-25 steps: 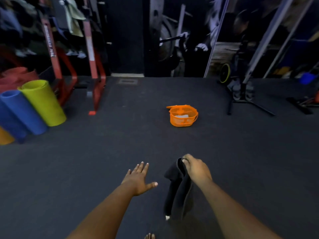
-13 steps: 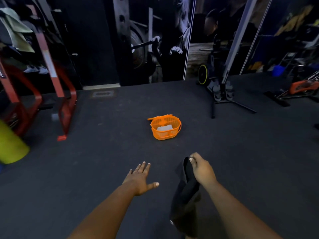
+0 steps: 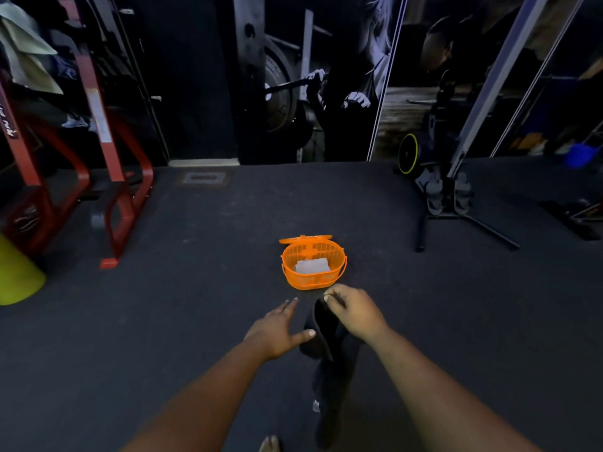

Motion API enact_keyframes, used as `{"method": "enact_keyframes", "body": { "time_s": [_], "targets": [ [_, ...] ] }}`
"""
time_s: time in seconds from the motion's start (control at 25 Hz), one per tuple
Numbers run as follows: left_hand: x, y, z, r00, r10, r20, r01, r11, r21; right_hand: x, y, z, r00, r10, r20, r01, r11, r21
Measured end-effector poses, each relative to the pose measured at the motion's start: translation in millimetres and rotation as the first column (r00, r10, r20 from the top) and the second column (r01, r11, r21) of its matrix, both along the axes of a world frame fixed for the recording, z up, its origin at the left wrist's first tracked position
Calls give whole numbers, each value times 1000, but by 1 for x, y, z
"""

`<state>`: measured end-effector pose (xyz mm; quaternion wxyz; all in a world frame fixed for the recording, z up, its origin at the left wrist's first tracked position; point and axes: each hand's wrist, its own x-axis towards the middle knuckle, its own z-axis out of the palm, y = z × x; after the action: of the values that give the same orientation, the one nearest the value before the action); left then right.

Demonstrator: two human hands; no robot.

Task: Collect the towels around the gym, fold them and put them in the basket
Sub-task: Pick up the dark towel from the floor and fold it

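An orange plastic basket (image 3: 313,282) stands on the dark floor just ahead, its lid flipped open behind it. A folded white towel (image 3: 312,265) lies inside. My right hand (image 3: 354,313) grips the top of a black towel (image 3: 329,367) that hangs down in front of me, just short of the basket. My left hand (image 3: 277,329) is beside the towel with fingers straight and spread, its thumb touching or nearly touching the cloth. A pale green towel (image 3: 27,57) hangs on the red rack at the upper left.
A red weight rack (image 3: 107,151) stands at the left, with a yellow-green rolled mat (image 3: 16,282) at the left edge. A black stand with spread legs (image 3: 456,220) and an exercise bike (image 3: 424,151) sit at the right. A mural wall is behind.
I have come closer to the basket, which now sits right in front of my hands. My left hand has moved in next to the black towel. My right hand keeps its grip.
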<state>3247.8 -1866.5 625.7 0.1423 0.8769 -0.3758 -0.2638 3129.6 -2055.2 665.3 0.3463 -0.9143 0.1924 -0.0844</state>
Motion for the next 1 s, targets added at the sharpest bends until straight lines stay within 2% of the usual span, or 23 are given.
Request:
{"method": "enact_keyframes", "body": {
  "time_s": [0.08, 0.24, 0.28, 0.36, 0.4, 0.48, 0.6, 0.68, 0.76, 0.92, 1.0],
  "targets": [
    [17, -48, -1, 998, 46, -52, -50, 994, -93, 32, -27, 5, 1000, 8, -17, -10, 996, -84],
    [74, -121, -13, 986, 168, -18, -167, 958, -235, 89, -91, 5, 1000, -11, -27, 5, 978, -209],
    [90, -130, -13, 979, 199, -32, -200, 943, -264, 98, -107, 7, 997, -8, -74, -9, 973, -229],
    [127, -148, -10, 975, 219, -48, -223, 926, -303, 119, -144, 11, 948, 36, -315, -146, 932, -332],
    [145, -157, -7, 980, 199, -19, -195, 931, -309, 129, -159, 12, 891, 48, -451, -247, 885, -395],
    [179, -176, -1, 986, 147, 75, -116, 940, -320, 145, -190, 8, 838, -1, -545, -311, 821, -480],
    [222, -193, 4, 972, 209, 109, -158, 920, -358, 147, -237, -15, 831, -167, -530, -125, 873, -471],
    [248, -199, 4, 956, 271, 113, -217, 911, -352, 144, -274, -30, 834, -282, -474, 78, 911, -405],
    [271, -204, 1, 934, 324, 147, -261, 904, -338, 149, -309, -43, 870, -311, -382, 208, 935, -287],
    [285, -218, -2, 852, 455, 260, -375, 876, -305, 179, -349, -52, 950, -231, -210, 210, 970, -121],
    [283, -227, -1, 783, 527, 329, -463, 848, -258, 194, -368, -49, 969, -201, -143, 183, 974, -133]
  ]
}}
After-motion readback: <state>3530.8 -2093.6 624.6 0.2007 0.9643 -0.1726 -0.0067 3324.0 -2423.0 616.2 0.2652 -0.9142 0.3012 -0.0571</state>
